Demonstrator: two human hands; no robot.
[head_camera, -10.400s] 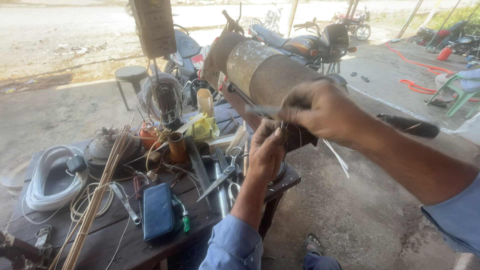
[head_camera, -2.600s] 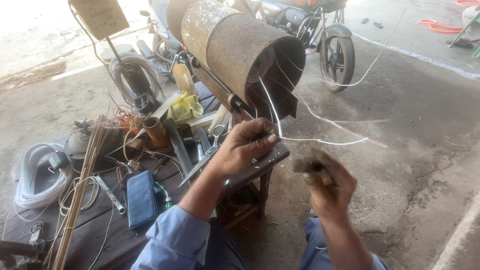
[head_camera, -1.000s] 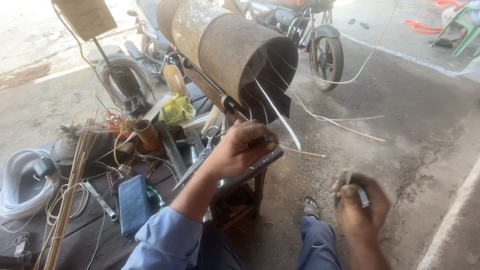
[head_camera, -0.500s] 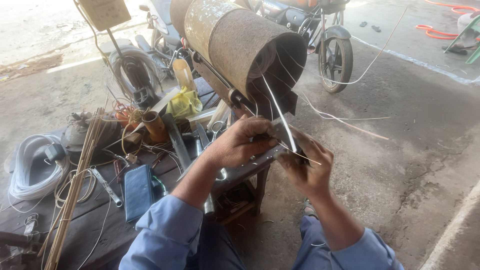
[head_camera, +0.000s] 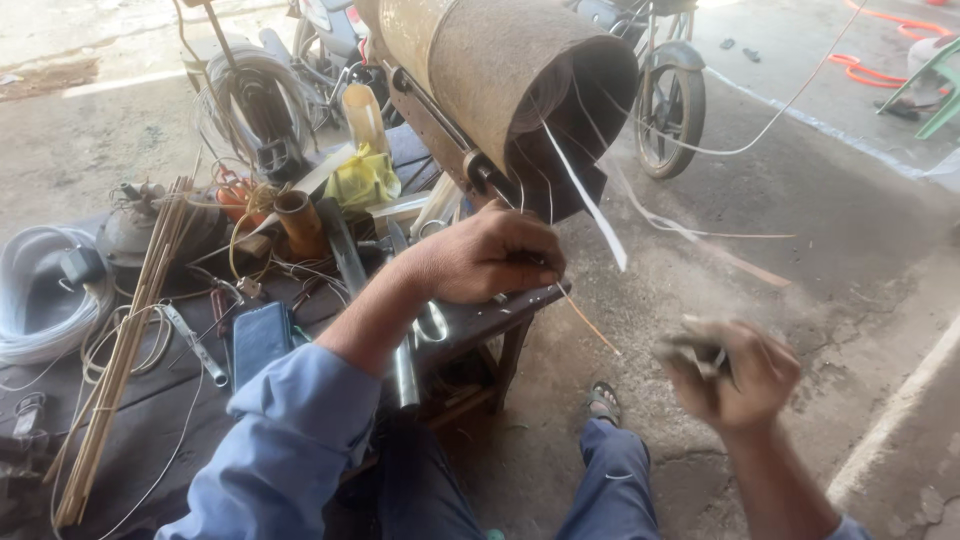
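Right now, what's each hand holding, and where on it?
Left hand pinches the thin stick at its near end, against the bench edge. Right hand is closed on something small and dark; motion blur hides what and where.

An outdoor work yard in daylight. The ground is grey concrete (head_camera: 800, 180) — cracked, stained and dusty, with a pale painted line (head_camera: 890, 420) crossing the lower right. A dark, low bench (head_camera: 170, 410) fills the lower left, cluttered with a white hose coil (head_camera: 40, 310), a bundle of thin sticks (head_camera: 120, 360) and loose wires. Behind it stand parked motorcycles; one rear wheel (head_camera: 668, 115) shows at upper centre. At the far right edge — a green plastic chair (head_camera: 935, 90) and an orange hose (head_camera: 870, 62) lying on the ground.
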